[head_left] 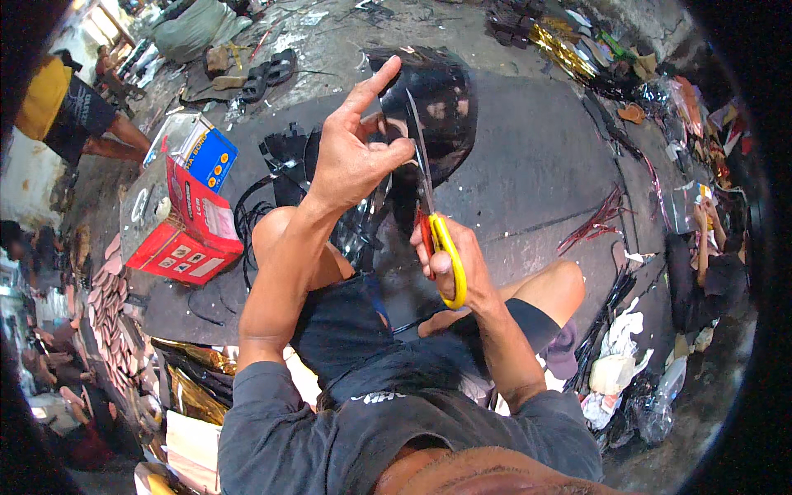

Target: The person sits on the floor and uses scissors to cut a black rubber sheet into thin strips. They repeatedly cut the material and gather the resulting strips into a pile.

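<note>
Black sheet: I see the glossy black sheet [450,107] ahead of the seated person's bent knees, with the left hand over its near-left side; from my camera I can't tell whether it is lifted off the dark mat [528,157].
Left hand: the left hand [356,148] has its index finger stretched out toward the sheet's far edge, the thumb beside the blades and the other fingers curled; I can't tell whether thumb and curled fingers pinch the sheet.
Right hand: the right hand [452,262] is wrapped around the handles of the scissors [426,177], fingers bent through the yellow and red loops.
Blades: they point away from the body and lie across the sheet, passing close by the left thumb; how far they are parted I can't make out.
Step in hand: I judge this to be cutting or trimming of the sheet, with one hand steadying and the other on the tool.
Next move: as I read it, it calls for a taut sheet, blades lined up with the edge, and the left thumb clear of their path.
Beside the work: a red box [188,227] sits to the left; thin dark-red strips [596,219] lie to the right.
</note>
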### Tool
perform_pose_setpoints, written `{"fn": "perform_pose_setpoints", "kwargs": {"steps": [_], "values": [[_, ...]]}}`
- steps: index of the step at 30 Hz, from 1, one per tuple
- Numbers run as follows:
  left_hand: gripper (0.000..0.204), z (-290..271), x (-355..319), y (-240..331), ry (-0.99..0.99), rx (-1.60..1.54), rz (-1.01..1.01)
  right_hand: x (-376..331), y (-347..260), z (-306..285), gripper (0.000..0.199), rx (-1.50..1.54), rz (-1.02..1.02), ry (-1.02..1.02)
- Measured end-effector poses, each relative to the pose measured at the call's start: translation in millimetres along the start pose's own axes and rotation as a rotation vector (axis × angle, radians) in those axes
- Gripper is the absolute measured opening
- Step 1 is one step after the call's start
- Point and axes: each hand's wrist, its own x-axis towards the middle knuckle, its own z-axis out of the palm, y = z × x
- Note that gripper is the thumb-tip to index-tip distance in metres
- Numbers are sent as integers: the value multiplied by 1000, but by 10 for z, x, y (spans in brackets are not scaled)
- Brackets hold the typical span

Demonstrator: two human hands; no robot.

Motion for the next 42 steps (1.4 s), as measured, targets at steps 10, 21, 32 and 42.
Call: {"fn": "perform_pose_setpoints", "kwargs": {"steps": [10, 21, 32, 42], "values": [[82, 82, -132, -75, -45, -75, -35, -43, 6, 64, 95, 102, 141, 23], [75, -130, -19, -224, 57, -22, -95, -324, 138, 134, 80, 41, 113, -30], [76, 61, -133, -269, 7, -23, -93, -113, 248, 148, 81, 17, 24, 69], [56, -83, -98, -341, 185, 118, -46, -209, 217, 136, 68, 33, 143, 46]]}}
